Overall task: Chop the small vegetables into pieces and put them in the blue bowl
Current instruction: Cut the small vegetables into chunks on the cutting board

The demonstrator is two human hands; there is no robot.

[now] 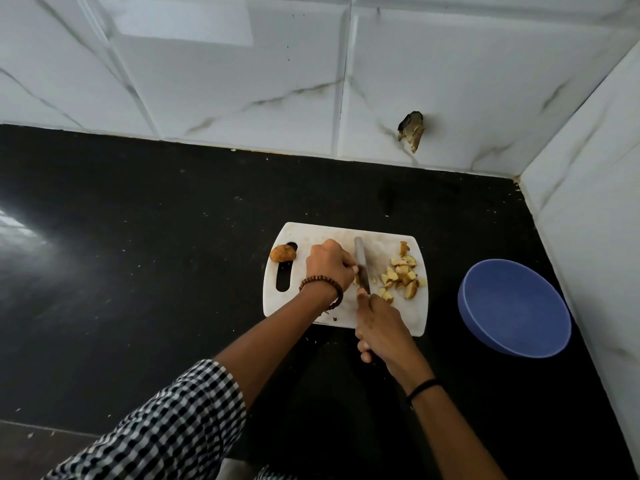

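The right hand (381, 329) grips a knife (362, 265) on the cutting board (322, 233), left hand (329, 266) apparently pinning a vegetable piece (356, 279).

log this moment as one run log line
stage: chopping | left hand: holds vegetable piece at blade | right hand: grips knife | cut pieces: on cutting board | blue bowl: empty
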